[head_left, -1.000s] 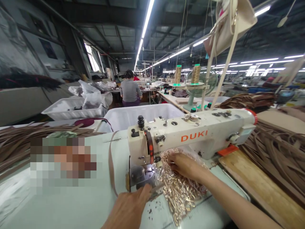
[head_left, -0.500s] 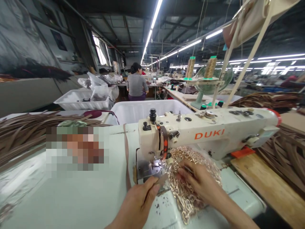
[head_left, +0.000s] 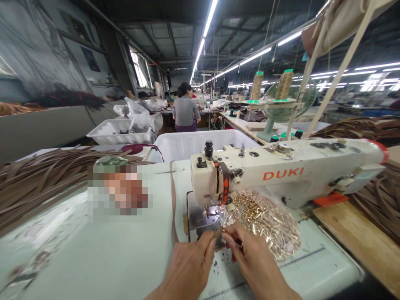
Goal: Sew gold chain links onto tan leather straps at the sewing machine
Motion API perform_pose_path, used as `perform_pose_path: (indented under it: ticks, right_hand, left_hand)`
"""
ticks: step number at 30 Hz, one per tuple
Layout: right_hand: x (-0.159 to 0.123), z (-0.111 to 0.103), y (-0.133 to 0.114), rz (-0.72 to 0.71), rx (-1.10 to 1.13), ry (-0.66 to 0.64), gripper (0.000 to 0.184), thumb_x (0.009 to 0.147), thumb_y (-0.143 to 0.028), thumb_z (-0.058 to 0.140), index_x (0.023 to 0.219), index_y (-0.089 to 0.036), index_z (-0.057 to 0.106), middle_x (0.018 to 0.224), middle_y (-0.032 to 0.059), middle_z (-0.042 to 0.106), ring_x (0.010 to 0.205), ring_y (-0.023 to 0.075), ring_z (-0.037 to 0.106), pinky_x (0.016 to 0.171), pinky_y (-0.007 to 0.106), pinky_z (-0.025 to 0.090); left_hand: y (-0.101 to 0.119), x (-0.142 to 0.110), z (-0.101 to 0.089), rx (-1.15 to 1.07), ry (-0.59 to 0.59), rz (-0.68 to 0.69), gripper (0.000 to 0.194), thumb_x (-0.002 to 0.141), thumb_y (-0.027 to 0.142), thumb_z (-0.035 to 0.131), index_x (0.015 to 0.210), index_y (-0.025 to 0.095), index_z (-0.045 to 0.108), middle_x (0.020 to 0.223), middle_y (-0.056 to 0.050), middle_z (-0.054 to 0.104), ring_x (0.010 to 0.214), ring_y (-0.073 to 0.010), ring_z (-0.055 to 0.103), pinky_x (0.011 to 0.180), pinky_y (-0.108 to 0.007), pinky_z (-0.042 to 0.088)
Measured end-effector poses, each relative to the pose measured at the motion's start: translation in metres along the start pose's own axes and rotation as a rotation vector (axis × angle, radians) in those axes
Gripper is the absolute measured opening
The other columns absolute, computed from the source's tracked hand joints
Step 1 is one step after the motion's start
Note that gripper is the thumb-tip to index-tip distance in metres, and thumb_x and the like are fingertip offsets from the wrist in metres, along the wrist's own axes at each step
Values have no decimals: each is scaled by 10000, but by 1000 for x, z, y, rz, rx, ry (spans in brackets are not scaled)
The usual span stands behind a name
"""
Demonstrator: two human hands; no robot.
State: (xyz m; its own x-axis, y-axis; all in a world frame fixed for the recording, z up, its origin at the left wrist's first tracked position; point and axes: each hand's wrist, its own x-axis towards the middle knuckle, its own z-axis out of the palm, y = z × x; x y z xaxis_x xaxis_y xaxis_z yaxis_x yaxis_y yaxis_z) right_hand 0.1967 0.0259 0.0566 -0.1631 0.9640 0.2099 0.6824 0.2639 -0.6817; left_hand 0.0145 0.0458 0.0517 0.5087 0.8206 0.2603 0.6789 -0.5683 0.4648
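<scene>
We've got the brown strap end pinched in our left hand, just on the sewing machine's near side. Our right hand is pinched right beside it, holding what, we can't tell. Gold clasps heap to the right on the tabletop.

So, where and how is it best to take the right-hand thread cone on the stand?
I would grip the tan middle of the right-hand cone from the near side: it stands upright, slim enough to wrap fingers around, while the fan stands behind it.
</scene>
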Motion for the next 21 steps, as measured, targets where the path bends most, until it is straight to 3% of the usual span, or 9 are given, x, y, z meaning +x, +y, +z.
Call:
perform_pose_path:
  ticks: [3, 8, 10, 14, 17, 21]
  right_hand:
    - [-6, 18, 4, -71, -67, 87, 145, 948, -176, 364, 939, -215, 504, 762, 2, 619, 648, 166, 598, 596, 258, 394]
    - [-9, 25, 4, -187, -82, 108, 443, 710, 5, 357, 1053, -202, 548, 911, 47, 657, 769, 195, 619, 652, 280, 429]
    - [-5, 15, 3, -207, -26, 45, 495, 704, 15, 380, 1111, -201, 559, 977, 44, 665, 835, 188, 624, 705, 271, 442]
    - [9, -14, 1, -217, 93, -152, 277, 870, -39, 444, 960, -205, 646, 888, -5, 674, 809, 138, 619, 732, 221, 431]
    - [17, -31, 3, -253, 137, -316, 209, 939, -130, 490, 960, -213, 681, 876, -18, 681, 810, 119, 620, 746, 202, 427]
    - [20, -43, 6, -241, 191, -432, 194, 967, -224, 504, 1014, -230, 692, 851, -23, 688, 763, 111, 619, 719, 195, 436]
  left_hand:
    - [1, 1, 1, 74, -17, 9, 248, 993, 217, 261, 1059, 221, 501, 715, 14, 691, 611, -220, 689, 523, -278, 452]
    - [-1, 2, 0, 78, -88, -9, 208, 996, 206, 261, 990, 210, 469, 729, 0, 675, 641, -238, 685, 537, -297, 431]
    - [-2, 3, -5, 27, -129, -34, 174, 1003, 227, 287, 1059, 205, 451, 769, -5, 674, 668, -230, 680, 573, -291, 440]
    - [-8, 7, -20, -121, -252, 18, 355, 1001, 248, 381, 1348, 258, 307, 989, -15, 677, 855, -219, 661, 720, -300, 465]
    - [-12, 9, -30, -268, -320, 79, 262, 982, 237, 460, 1238, 294, 458, 1135, 12, 620, 1043, -186, 587, 875, -279, 418]
    - [-10, 11, -32, -363, -319, 28, 81, 962, 224, 509, 1021, 245, 560, 979, 38, 614, 935, -149, 580, 816, -232, 394]
